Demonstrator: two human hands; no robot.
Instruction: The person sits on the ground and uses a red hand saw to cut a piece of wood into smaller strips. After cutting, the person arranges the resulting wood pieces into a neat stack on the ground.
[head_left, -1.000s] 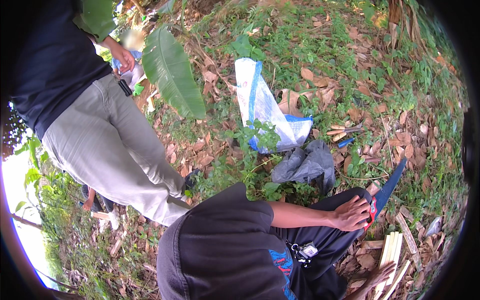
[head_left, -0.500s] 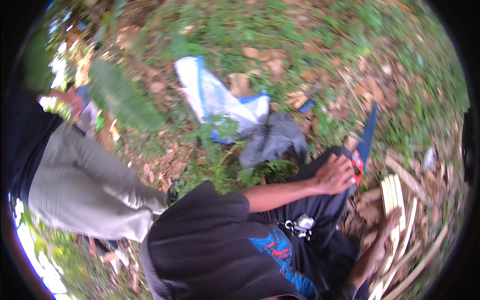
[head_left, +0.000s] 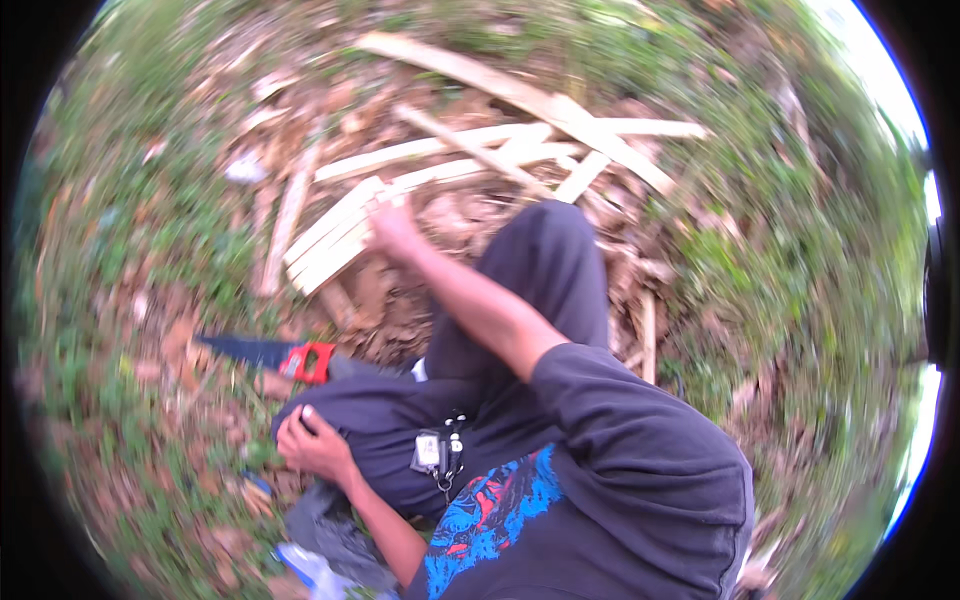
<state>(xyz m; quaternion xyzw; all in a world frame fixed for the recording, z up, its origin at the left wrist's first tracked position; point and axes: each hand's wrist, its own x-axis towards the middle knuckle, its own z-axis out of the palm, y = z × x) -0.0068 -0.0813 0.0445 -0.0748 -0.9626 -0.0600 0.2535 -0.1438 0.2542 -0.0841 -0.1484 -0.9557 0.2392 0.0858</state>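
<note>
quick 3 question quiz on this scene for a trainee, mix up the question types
1. True or false: the left hand holds the red-handled saw.
2. What is the right hand reaching to? A) a blue bag B) the bundle of pale wood strips C) a leaf
3. Fill in: the saw lies on the ____, beside the dark trouser leg.

Key
1. False: the left hand rests on the trouser leg and the saw lies apart from it.
2. B, though blur hides whether the fingers have closed on the strips.
3. ground
</note>
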